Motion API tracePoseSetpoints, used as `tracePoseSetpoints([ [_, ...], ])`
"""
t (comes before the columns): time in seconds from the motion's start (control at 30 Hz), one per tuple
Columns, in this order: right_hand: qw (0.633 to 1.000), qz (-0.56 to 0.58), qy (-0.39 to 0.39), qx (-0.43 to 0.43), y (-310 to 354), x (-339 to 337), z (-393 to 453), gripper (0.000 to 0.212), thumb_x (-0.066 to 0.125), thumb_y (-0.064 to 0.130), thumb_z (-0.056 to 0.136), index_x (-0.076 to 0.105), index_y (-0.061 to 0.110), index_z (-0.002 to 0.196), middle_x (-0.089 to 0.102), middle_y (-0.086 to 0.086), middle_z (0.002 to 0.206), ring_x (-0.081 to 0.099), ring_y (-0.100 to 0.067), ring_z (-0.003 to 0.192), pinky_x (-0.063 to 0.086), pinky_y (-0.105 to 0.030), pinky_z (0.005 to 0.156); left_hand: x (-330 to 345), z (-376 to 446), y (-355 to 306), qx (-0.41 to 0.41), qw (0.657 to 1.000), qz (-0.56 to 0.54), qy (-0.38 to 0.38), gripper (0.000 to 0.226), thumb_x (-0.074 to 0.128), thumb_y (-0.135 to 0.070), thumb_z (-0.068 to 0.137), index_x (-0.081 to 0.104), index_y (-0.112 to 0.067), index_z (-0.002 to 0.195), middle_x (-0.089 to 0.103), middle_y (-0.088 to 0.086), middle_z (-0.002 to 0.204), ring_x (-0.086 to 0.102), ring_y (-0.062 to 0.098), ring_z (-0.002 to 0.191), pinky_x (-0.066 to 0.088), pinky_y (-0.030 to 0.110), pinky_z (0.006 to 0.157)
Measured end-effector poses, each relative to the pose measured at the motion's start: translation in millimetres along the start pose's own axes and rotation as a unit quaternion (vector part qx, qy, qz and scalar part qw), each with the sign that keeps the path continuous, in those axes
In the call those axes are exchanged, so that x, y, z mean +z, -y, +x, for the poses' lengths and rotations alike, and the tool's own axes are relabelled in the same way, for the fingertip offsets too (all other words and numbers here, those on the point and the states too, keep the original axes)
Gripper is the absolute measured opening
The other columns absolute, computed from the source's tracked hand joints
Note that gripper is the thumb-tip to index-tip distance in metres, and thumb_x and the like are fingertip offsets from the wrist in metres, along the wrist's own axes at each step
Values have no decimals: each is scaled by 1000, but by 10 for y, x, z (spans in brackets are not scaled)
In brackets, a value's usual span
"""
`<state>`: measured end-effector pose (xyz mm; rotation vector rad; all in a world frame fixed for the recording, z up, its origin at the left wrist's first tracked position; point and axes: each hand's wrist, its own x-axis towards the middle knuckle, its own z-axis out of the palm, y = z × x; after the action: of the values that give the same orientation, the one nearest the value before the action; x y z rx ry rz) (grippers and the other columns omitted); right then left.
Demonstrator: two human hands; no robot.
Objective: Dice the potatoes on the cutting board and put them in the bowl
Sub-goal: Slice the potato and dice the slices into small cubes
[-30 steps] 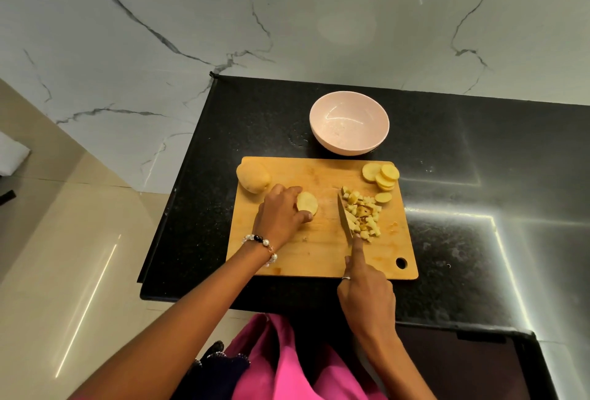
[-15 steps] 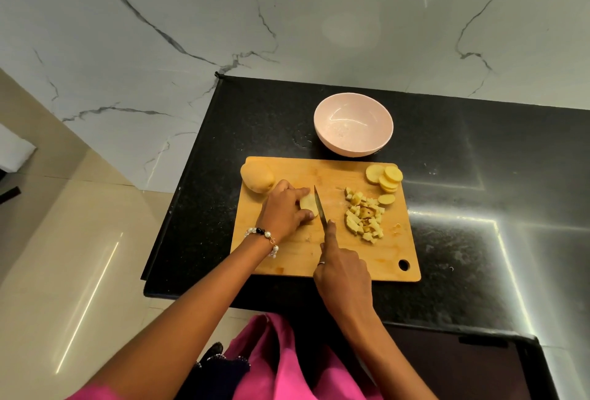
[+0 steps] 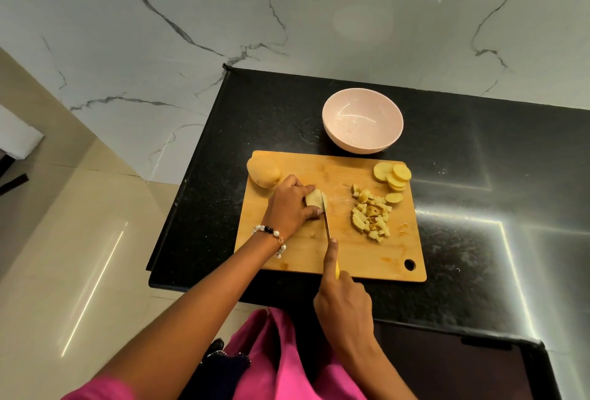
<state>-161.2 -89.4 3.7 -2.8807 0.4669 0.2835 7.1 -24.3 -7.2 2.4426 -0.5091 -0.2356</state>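
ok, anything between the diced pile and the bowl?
Nothing visible. The diced pile lies on the cutting board, the empty bowl just beyond its far edge. The round slices sit right of that line.

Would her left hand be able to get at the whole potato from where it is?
Probably yes: the whole potato lies just beside the left hand with nothing between, though it must first release the potato piece.
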Motion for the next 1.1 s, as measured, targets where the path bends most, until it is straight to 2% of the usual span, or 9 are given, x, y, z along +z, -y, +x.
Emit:
tracePoseSetpoints([
  [0.07,1000,16,-7,-17,-30,-55,28,80,42,16,89,-10,12,149,56,-6,88,55,-24,66,28,-29,47,-1,1,-3,-1,1000,-2,5,58,74,-31,76,55,-16,129,47,-2,101,44,9,92,43,24,81],
  [0.13,999,45,-10,-14,-21,-125,94,74,32,17,94,-19,14,147,57,-8,102,59,-26,81,33,-31,59,-3,4,-9,-5,1000,-6,7,58,74,-29,76,55,-16,129,49,0,104,46,11,93,44,26,83],
  [0.3,999,41,-15,4,43,-181,299,66,29,15,97,-10,13,150,59,-12,99,58,-32,86,33,-33,62,-6,9,2,-4,1000,-13,4,56,76,-27,75,57,-16,127,51,1,103,48,12,93,44,27,84],
  [0.53,999,4,-34,-29,82,-261,487,66,32,9,93,1,9,151,60,-15,94,59,-34,82,31,-34,59,8,19,8,-1,1000,-22,-2,55,76,-25,73,59,-15,125,53,2,100,50,13,91,46,32,85],
  [0.63,999,6,-4,-31,123,-276,432,68,33,10,93,-2,7,150,60,-14,94,59,-32,81,30,-33,58,33,8,7,1,1000,-20,-13,54,77,-24,73,60,-14,123,53,3,98,51,14,89,47,34,82],
  [0.7,999,16,-1,-35,106,-194,232,76,43,12,88,0,6,150,60,-12,86,57,-29,69,26,-31,48,38,0,4,1,999,-27,-23,54,77,-24,72,61,-14,122,53,2,98,51,14,89,47,33,81],
  [0.77,1000,0,7,-15,71,-166,24,83,53,13,82,6,5,150,57,-8,76,45,-24,55,20,-29,42,41,-5,11,0,999,-26,-24,54,78,-25,72,61,-14,122,54,1,99,51,14,91,47,32,82],
  [0.87,998,31,50,7,25,-243,-134,75,35,14,91,-12,13,149,46,-5,84,41,-23,67,34,-33,58,41,-3,20,-2,1000,-24,-17,56,78,-25,71,60,-14,123,53,1,100,51,14,93,46,33,83],
  [1.1,998,62,19,1,90,-403,227,68,33,15,95,-7,17,151,58,-13,96,57,-32,85,33,-33,61,-16,21,52,-7,1000,-12,28,59,76,-22,75,55,-15,129,51,0,106,46,9,89,43,21,82],
])
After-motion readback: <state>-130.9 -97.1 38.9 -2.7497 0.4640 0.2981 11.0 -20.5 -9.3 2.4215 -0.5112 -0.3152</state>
